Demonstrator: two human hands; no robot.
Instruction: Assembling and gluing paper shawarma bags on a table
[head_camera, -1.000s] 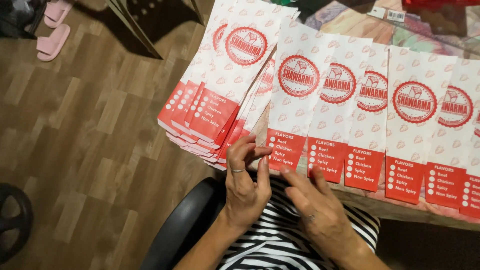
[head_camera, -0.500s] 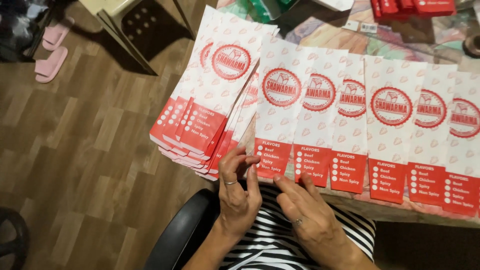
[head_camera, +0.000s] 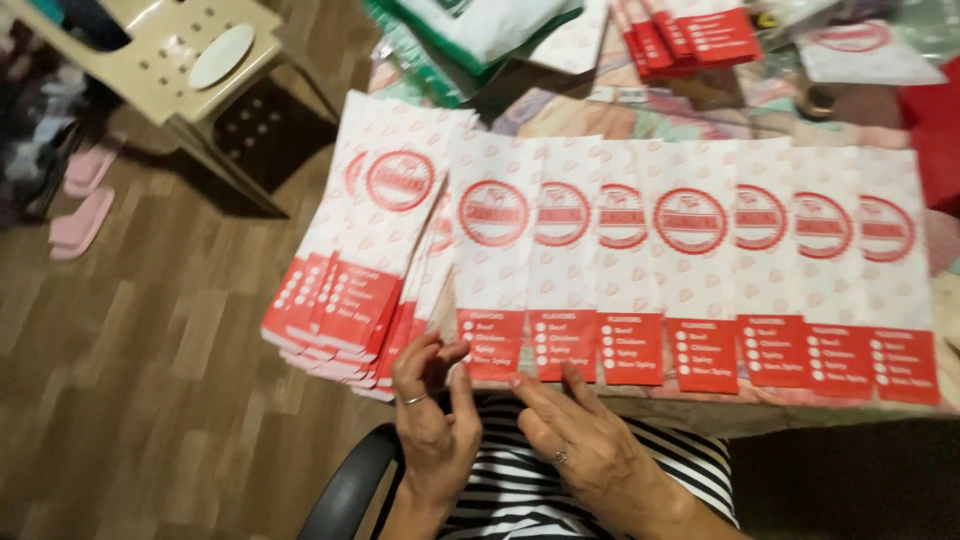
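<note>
A row of several white paper bags with red round emblems and red bottom panels (head_camera: 690, 260) lies overlapped along the near table edge. A fanned stack of the same bags (head_camera: 370, 250) hangs over the table's left corner. My left hand (head_camera: 432, 420), wearing a ring, has its fingertips at the lower edge of the stack and the leftmost bag of the row. My right hand (head_camera: 585, 445), also ringed, lies flat with fingers spread, its fingertips touching the bottom edges of the leftmost bags. Neither hand closes around anything.
More red and white bags (head_camera: 690, 35) and green and white packets (head_camera: 470, 30) are piled at the table's far side. A beige plastic chair (head_camera: 170, 80) stands at upper left on the wooden floor, with pink slippers (head_camera: 82, 215) beside it. A black chair arm (head_camera: 345, 495) is below my left hand.
The view has tilted so more of the table's far side shows. Both hands stay at the bags' lower edges; my left hand's fingers have spread slightly.
</note>
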